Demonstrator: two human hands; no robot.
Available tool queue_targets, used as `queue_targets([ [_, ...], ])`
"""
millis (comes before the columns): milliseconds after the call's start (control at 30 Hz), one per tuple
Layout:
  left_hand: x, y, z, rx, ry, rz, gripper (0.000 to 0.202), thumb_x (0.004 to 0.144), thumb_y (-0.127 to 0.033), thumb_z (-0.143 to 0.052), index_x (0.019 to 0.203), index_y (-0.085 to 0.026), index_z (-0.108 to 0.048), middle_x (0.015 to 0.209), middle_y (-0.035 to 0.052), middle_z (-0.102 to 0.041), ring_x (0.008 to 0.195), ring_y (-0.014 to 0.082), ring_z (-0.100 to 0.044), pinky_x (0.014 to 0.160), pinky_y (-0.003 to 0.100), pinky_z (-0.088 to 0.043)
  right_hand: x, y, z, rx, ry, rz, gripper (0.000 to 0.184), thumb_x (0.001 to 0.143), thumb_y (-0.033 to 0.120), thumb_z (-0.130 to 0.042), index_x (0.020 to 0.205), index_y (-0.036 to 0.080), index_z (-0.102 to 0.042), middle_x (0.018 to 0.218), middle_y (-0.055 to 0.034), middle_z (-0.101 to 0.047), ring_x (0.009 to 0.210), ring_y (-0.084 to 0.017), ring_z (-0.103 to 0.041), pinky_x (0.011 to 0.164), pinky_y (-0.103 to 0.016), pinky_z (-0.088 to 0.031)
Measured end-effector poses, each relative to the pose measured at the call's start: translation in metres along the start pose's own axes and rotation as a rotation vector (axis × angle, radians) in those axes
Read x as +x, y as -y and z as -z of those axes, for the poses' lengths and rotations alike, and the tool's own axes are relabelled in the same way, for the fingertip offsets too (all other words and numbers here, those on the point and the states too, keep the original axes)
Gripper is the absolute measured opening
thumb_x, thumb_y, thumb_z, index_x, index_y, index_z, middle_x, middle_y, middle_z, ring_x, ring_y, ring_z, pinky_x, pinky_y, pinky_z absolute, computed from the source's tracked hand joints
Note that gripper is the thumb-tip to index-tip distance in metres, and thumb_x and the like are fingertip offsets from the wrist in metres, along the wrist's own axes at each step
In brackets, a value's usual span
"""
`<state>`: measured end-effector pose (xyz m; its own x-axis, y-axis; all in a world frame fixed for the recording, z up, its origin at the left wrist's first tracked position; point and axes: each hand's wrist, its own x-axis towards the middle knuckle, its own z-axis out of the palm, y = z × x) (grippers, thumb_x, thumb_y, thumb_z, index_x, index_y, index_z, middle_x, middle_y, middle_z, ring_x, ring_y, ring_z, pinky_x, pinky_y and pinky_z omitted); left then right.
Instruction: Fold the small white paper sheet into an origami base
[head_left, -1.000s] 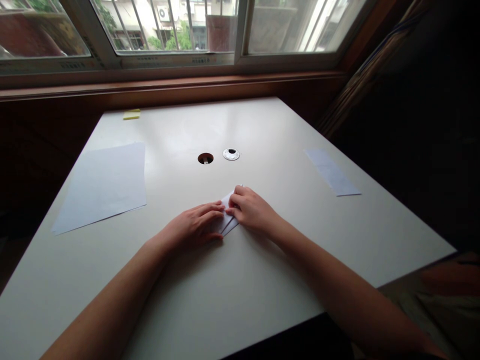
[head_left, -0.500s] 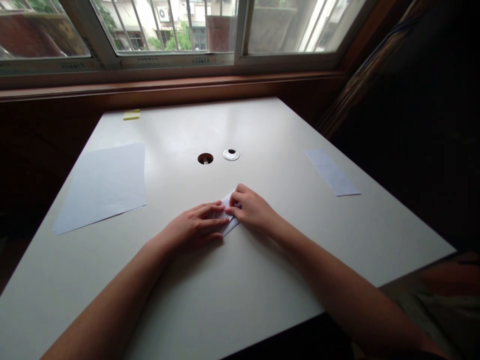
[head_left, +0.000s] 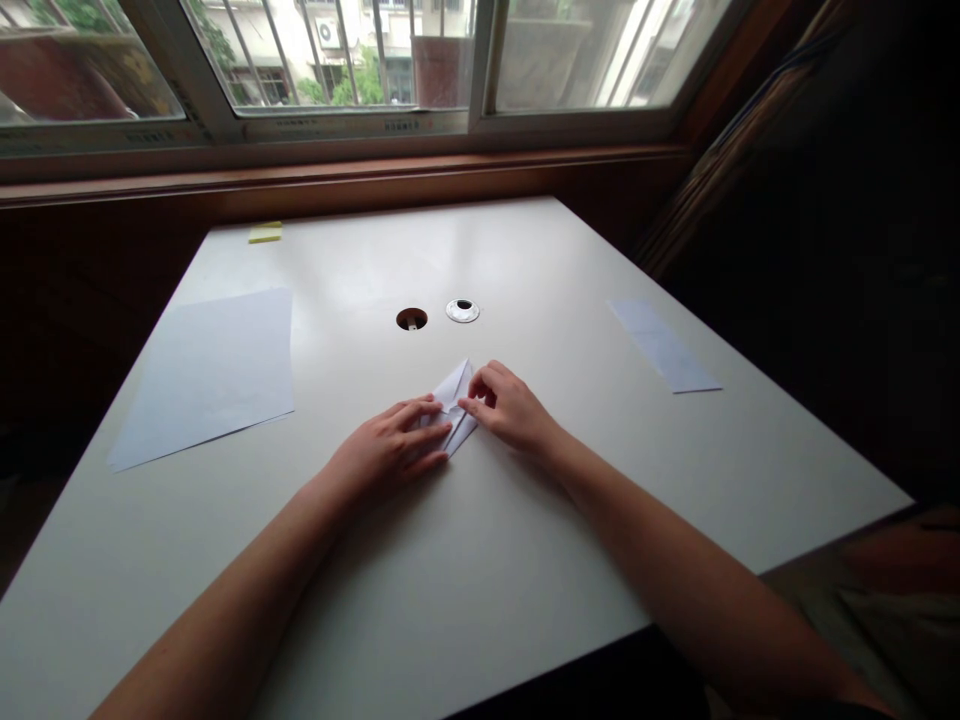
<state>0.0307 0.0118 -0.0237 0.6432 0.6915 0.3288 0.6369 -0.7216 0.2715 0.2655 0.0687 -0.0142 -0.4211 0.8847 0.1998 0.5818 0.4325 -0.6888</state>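
Note:
A small folded piece of white paper (head_left: 454, 392) lies on the white table (head_left: 465, 560) in front of me, its pointed tip aimed away from me. My left hand (head_left: 388, 448) lies flat on its near-left part, fingers stretched over it. My right hand (head_left: 510, 407) pinches the paper's right edge between thumb and fingers. Much of the paper is hidden under both hands.
A white sheet (head_left: 206, 372) lies at the left of the table. A narrow paper strip (head_left: 663, 345) lies at the right. A yellow sticky pad (head_left: 265, 233) sits at the far left corner. A cable hole (head_left: 411, 319) and its white cap (head_left: 462, 310) are mid-table. Windows run behind.
My right hand has slid back a little along the paper's right edge, uncovering the pointed tip. My left hand has stayed pressed on the paper.

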Motion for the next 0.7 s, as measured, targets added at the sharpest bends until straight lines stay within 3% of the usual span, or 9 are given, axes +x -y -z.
queue_targets([
  [133,-0.0004,-0.0004,-0.0016,0.039,-0.021,0.054,0.035,0.095,-0.037,-0.057,0.129,-0.030,-0.062,0.135,0.0075,-0.057,0.132,0.0243,-0.053,0.109,0.042,-0.050,-0.0008,0.0009,-0.0017,-0.047,0.086,0.045,0.021,0.083,0.034,-0.071,0.083,0.021,-0.054,0.084,-0.0007,-0.056,0.080,-0.017,-0.052,0.071,-0.028,-0.040],
  [333,-0.0001,-0.0011,-0.0044,0.053,-0.017,0.088,0.037,0.095,-0.039,-0.057,0.132,-0.035,-0.061,0.134,0.0059,-0.058,0.130,0.0237,-0.054,0.107,0.042,-0.051,-0.0008,0.0050,-0.0056,-0.110,0.085,0.052,0.031,0.083,0.045,-0.072,0.079,0.021,-0.052,0.084,-0.0026,-0.058,0.081,-0.018,-0.050,0.072,-0.029,-0.039],
  [700,0.0011,-0.0023,-0.0027,0.026,-0.033,0.072,0.029,0.093,-0.036,-0.059,0.119,-0.027,-0.068,0.132,0.0091,-0.060,0.128,0.0260,-0.056,0.107,0.042,-0.051,0.0021,0.0092,-0.0055,-0.099,0.063,-0.032,0.019,0.082,0.024,-0.068,0.079,0.021,-0.050,0.083,0.0003,-0.058,0.078,-0.016,-0.052,0.069,-0.028,-0.036],
])
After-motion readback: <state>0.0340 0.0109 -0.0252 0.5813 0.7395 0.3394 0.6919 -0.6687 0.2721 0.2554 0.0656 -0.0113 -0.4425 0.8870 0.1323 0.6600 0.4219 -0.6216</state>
